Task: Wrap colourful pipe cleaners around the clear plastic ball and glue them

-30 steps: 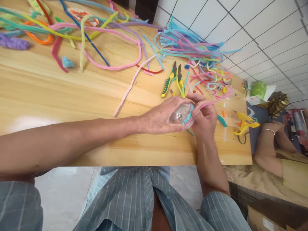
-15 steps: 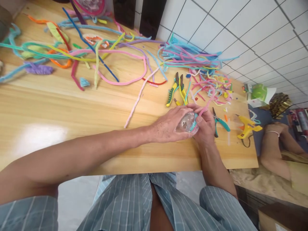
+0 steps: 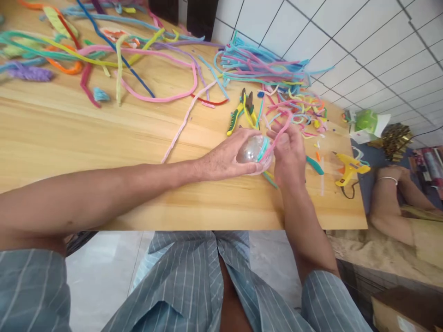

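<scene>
A clear round ball [image 3: 248,151] sits in my left hand [image 3: 223,158], whose fingers wrap round its left side. Around the ball's right part runs a turquoise band [image 3: 263,148] with a pink pipe cleaner [image 3: 278,134] beside it. My right hand [image 3: 290,154] is closed on this pink pipe cleaner, a loop of which rises above the fingers. Just behind the hands lie pliers with green and yellow handles [image 3: 235,118]. The teal handle of another tool [image 3: 314,165] shows to the right of my right hand.
Loose pipe cleaners [image 3: 162,98] spread over the left of the wooden table [image 3: 104,138]. A blue and pink bundle [image 3: 263,64] lies by the tiled wall, with cut scraps [image 3: 301,108] before it. A yellow glue gun [image 3: 350,167] rests near the right edge. Another person's arm [image 3: 389,198] is beyond.
My right hand has drawn back a little from the ball, with the pink pipe cleaner in its fingers. More of the ball and turquoise band shows. The whole view has shifted slightly.
</scene>
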`<state>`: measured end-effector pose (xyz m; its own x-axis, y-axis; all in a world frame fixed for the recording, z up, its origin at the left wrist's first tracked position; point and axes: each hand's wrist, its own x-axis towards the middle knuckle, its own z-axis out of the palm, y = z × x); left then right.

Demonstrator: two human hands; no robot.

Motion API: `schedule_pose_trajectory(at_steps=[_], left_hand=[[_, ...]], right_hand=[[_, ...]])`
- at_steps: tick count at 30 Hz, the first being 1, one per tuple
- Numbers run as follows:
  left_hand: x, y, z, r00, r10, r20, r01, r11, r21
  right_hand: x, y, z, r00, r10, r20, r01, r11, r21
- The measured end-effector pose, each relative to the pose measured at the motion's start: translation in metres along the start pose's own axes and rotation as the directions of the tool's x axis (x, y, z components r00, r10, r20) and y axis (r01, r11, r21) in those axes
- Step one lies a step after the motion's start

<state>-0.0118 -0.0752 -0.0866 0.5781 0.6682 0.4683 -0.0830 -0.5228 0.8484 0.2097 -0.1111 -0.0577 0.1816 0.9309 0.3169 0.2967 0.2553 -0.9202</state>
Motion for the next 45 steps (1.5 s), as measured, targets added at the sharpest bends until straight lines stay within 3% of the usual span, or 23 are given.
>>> schedule_pose_trajectory(at_steps=[2, 3, 6, 10, 13, 15, 24, 29, 39, 45], left_hand=[[-0.001, 0.001, -0.001, 0.998, -0.057, -0.018, 0.056, 0.998, -0.014], [-0.002, 0.002, 0.000, 0.996, -0.086, -0.029, 0.085, 0.996, -0.037], [-0.003, 0.001, 0.000, 0.985, -0.160, -0.063, 0.152, 0.983, -0.105], [-0.004, -0.002, 0.001, 0.978, -0.191, -0.089, 0.176, 0.973, -0.153], [-0.005, -0.002, 0.001, 0.979, -0.184, -0.087, 0.170, 0.974, -0.148], [-0.006, -0.001, 0.000, 0.980, -0.178, -0.085, 0.166, 0.976, -0.139], [-0.009, 0.008, -0.003, 0.993, -0.100, -0.054, 0.098, 0.994, -0.040], [-0.012, 0.005, -0.002, 0.997, -0.045, -0.069, 0.045, 0.999, 0.007], [-0.015, 0.004, -0.002, 0.985, 0.140, -0.097, -0.128, 0.985, 0.120], [-0.016, 0.004, 0.000, 0.974, 0.200, -0.109, -0.182, 0.971, 0.156]], right_hand=[[0.000, -0.014, -0.005, 0.976, -0.213, -0.044, 0.204, 0.966, -0.158], [-0.001, -0.023, -0.007, 0.941, -0.336, -0.036, 0.317, 0.915, -0.249], [-0.008, -0.045, -0.012, 0.803, -0.567, 0.185, 0.584, 0.685, -0.436], [-0.012, -0.040, -0.010, 0.606, -0.693, 0.391, 0.786, 0.445, -0.430], [-0.009, -0.022, -0.005, 0.546, -0.723, 0.423, 0.827, 0.387, -0.407], [-0.008, -0.011, -0.003, 0.547, -0.728, 0.414, 0.829, 0.400, -0.392], [-0.017, 0.002, -0.003, 0.666, -0.651, 0.365, 0.746, 0.590, -0.310], [-0.018, 0.004, -0.004, 0.670, -0.640, 0.376, 0.742, 0.595, -0.310], [-0.019, 0.007, -0.009, 0.731, -0.575, 0.369, 0.673, 0.698, -0.246], [-0.020, 0.000, -0.012, 0.710, -0.568, 0.416, 0.691, 0.674, -0.260]])
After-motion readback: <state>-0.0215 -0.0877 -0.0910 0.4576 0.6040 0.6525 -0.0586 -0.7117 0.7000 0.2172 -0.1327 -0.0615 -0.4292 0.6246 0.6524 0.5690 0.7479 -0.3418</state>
